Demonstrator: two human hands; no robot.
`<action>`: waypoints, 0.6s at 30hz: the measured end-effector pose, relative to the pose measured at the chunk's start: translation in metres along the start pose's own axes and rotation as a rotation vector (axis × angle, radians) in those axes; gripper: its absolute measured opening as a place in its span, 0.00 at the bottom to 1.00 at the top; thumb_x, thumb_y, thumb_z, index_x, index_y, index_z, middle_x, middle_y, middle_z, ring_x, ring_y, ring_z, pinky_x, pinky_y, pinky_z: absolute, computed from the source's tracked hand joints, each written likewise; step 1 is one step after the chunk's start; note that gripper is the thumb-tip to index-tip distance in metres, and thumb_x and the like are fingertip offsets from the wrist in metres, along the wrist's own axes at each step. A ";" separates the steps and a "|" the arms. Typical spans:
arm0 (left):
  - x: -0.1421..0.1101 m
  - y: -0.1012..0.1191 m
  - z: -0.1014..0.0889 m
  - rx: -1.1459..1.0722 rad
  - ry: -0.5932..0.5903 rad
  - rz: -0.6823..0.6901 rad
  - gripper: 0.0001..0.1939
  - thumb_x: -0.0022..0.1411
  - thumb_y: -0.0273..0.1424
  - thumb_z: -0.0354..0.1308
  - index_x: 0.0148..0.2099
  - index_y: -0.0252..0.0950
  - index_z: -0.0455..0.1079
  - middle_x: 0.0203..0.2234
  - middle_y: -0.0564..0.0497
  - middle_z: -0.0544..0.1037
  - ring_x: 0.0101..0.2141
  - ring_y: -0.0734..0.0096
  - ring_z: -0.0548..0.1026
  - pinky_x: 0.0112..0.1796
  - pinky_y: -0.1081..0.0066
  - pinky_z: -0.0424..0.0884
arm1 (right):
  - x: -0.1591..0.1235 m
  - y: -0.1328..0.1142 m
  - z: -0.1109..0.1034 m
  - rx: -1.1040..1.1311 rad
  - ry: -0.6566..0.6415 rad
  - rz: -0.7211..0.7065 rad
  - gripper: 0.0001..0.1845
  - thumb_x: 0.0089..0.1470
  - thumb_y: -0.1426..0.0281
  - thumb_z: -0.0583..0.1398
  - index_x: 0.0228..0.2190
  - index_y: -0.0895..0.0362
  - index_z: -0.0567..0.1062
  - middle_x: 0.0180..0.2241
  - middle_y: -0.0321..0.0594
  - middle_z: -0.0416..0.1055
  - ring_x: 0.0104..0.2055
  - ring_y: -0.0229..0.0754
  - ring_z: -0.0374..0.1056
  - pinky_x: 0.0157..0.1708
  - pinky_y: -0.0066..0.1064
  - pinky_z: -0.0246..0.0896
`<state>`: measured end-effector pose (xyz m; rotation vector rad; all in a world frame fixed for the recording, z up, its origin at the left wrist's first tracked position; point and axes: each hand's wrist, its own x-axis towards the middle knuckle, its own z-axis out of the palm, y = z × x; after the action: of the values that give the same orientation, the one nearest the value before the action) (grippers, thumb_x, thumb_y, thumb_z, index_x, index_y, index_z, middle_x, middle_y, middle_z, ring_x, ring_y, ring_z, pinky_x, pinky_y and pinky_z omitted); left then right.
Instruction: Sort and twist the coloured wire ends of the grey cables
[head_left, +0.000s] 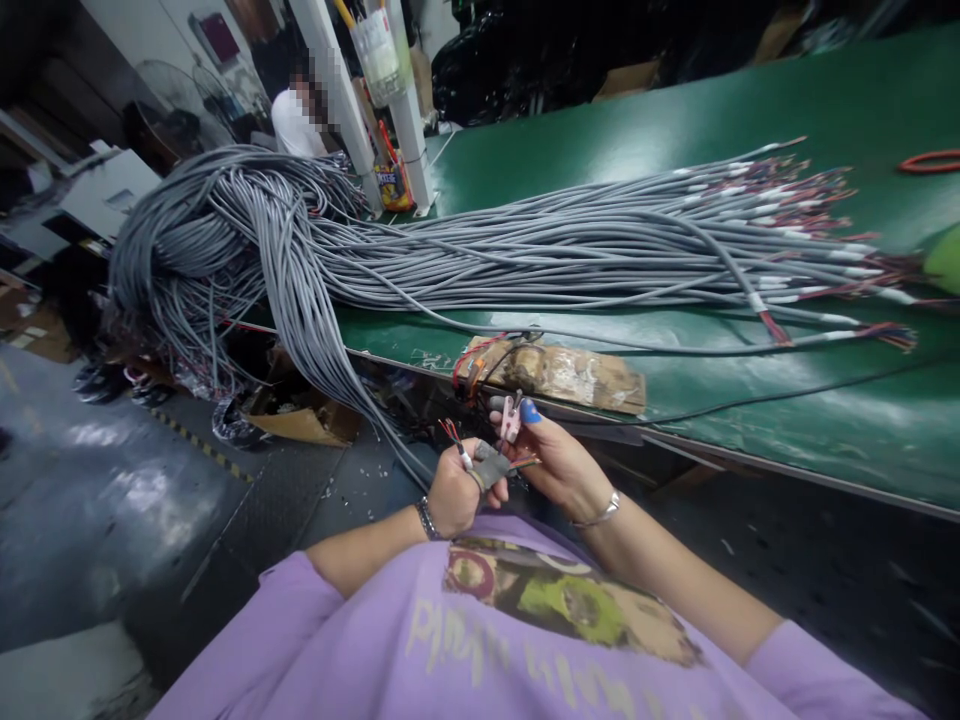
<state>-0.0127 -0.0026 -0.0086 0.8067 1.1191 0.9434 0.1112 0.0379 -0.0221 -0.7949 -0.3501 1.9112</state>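
Note:
My left hand is closed round the end of a grey cable, held in front of my purple shirt. Thin coloured wires fan out from this end towards my right hand. More red and dark wire tips poke up over the left fist beside a white band. Between the thumb and fingers of my right hand is a small pale pink piece with dark spots; its exact kind is unclear. Blue covers the right thumb tip. Both hands are just off the table's near edge, close together.
A big bundle of grey cables lies along the green table, drooping off its left end. A worn wooden block with wires sits at the near edge. Behind are white posts, a red-handled tool and a person.

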 end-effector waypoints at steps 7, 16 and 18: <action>-0.003 0.000 -0.004 0.010 0.002 0.032 0.27 0.39 0.53 0.67 0.22 0.36 0.61 0.10 0.56 0.68 0.11 0.81 0.61 0.14 0.78 0.55 | -0.004 0.002 -0.005 -0.047 -0.066 0.038 0.24 0.35 0.48 0.70 0.26 0.55 0.78 0.25 0.37 0.76 0.23 0.35 0.65 0.25 0.27 0.62; -0.011 0.004 -0.014 0.174 0.002 0.068 0.24 0.44 0.50 0.67 0.23 0.35 0.64 0.12 0.54 0.70 0.14 0.78 0.66 0.18 0.76 0.62 | -0.033 0.006 -0.013 -0.539 -0.136 -0.123 0.25 0.32 0.51 0.72 0.28 0.55 0.75 0.27 0.36 0.73 0.29 0.39 0.66 0.34 0.32 0.62; -0.012 0.007 -0.012 0.199 -0.018 0.068 0.23 0.43 0.49 0.67 0.22 0.36 0.63 0.12 0.54 0.70 0.15 0.77 0.66 0.18 0.76 0.63 | -0.036 0.005 -0.010 -0.622 -0.108 -0.167 0.22 0.36 0.51 0.70 0.25 0.55 0.74 0.25 0.35 0.72 0.28 0.38 0.64 0.33 0.32 0.62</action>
<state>-0.0278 -0.0099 -0.0014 1.0186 1.1882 0.8881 0.1243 0.0030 -0.0192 -1.0217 -1.0773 1.6986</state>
